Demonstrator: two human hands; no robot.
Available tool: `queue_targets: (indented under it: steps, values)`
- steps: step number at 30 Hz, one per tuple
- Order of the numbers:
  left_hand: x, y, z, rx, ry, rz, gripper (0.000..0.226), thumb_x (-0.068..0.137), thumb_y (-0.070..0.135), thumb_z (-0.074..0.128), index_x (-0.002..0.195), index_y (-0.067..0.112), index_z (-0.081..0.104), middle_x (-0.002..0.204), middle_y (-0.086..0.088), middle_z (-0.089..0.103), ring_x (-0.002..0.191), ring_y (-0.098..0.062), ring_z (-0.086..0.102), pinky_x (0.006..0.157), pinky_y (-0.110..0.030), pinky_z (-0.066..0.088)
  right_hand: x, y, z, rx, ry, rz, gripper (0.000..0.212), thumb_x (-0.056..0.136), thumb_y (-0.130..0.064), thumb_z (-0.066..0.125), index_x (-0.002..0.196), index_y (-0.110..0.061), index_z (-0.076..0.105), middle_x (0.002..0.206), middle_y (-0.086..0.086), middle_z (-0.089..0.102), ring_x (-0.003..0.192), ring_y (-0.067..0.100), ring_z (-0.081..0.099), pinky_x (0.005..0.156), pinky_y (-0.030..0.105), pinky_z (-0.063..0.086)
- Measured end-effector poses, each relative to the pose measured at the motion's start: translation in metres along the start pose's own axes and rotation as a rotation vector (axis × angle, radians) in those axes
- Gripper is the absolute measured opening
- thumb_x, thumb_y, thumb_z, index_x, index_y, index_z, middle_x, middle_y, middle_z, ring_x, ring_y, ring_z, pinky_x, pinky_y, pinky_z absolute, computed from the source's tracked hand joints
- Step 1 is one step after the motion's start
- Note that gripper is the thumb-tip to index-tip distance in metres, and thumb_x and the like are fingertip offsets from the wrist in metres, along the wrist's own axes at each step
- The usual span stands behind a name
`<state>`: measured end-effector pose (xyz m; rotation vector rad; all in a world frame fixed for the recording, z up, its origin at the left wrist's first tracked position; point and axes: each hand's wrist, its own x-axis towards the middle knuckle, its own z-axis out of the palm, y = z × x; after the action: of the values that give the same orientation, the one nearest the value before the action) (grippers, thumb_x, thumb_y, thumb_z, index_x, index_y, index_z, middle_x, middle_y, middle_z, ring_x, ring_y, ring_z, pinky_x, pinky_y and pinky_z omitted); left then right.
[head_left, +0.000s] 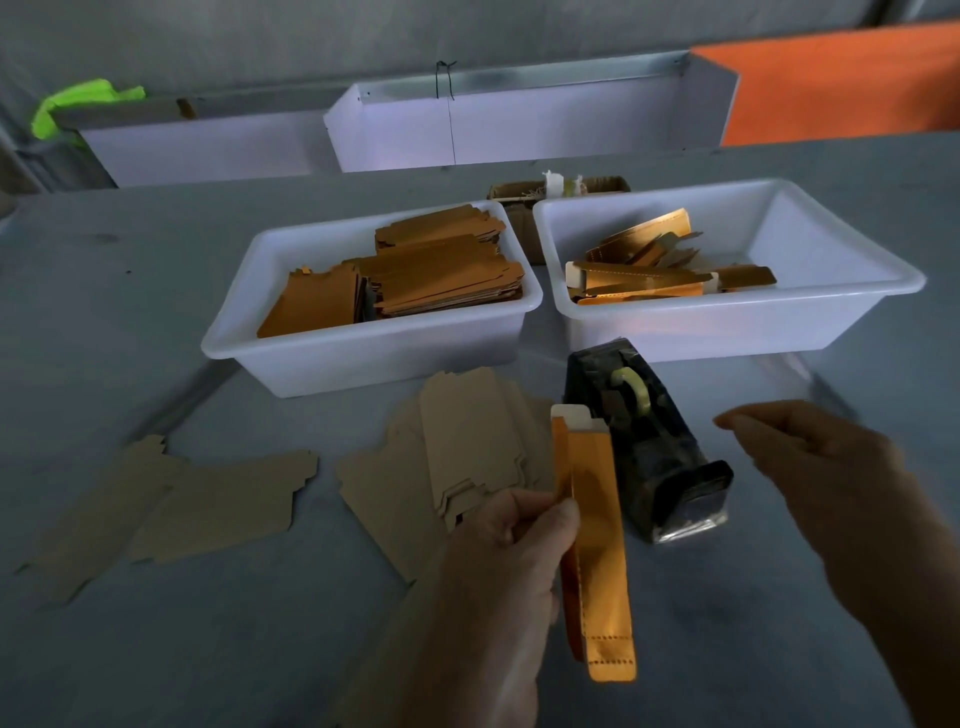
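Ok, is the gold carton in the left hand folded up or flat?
Folded: the gold carton forms a narrow sleeve with two faces showing, its white top flap open, pinched by the left hand.

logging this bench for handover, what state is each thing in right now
gold box: folded up, far flap open, gripped by the left hand
right hand: blurred, apart from the tape dispenser
tape dispenser: upright on the table
left tub: stacked with flat gold blanks
right tub: a few folded gold boxes, loosely piled
brown blanks: lying flat, unfolded, on the table
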<state>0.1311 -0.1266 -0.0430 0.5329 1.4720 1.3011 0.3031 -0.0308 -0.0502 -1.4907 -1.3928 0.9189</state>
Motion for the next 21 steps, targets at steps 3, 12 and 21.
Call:
queue_targets:
  steps: [3,12,21]
  values:
    - [0.001,0.000,-0.001,0.004,0.011,0.011,0.016,0.089,0.016,0.062,0.074,0.011,0.066,0.066,-0.008,0.053,0.041,-0.007,0.040,0.036,-0.016,0.031,-0.001,0.005,0.009,-0.027,-0.095,0.035,0.023,0.086,-0.015,0.059,0.077,-0.031,0.074,0.074,0.001,0.072,0.082,0.028,0.066,0.080,0.040,0.052]
    - [0.004,0.000,-0.001,0.072,0.001,0.021,0.019,0.089,0.017,0.062,0.070,0.013,0.065,0.057,0.001,0.053,0.041,-0.006,0.041,0.040,-0.017,0.033,-0.021,0.009,0.026,-0.049,-0.123,0.034,0.009,0.081,-0.025,0.066,0.074,-0.027,0.071,0.091,0.005,0.067,0.086,0.020,0.063,0.076,0.031,0.047]
    - [0.005,0.004,0.013,-0.004,-0.076,0.006,0.015,0.093,0.014,0.057,0.089,0.002,0.064,0.066,-0.011,0.060,0.039,-0.002,0.044,0.036,-0.013,0.032,-0.025,0.000,0.032,-0.016,-0.202,0.113,0.011,0.080,-0.024,0.068,0.072,-0.018,0.072,0.089,0.007,0.069,0.087,0.025,0.064,0.083,0.046,0.052]
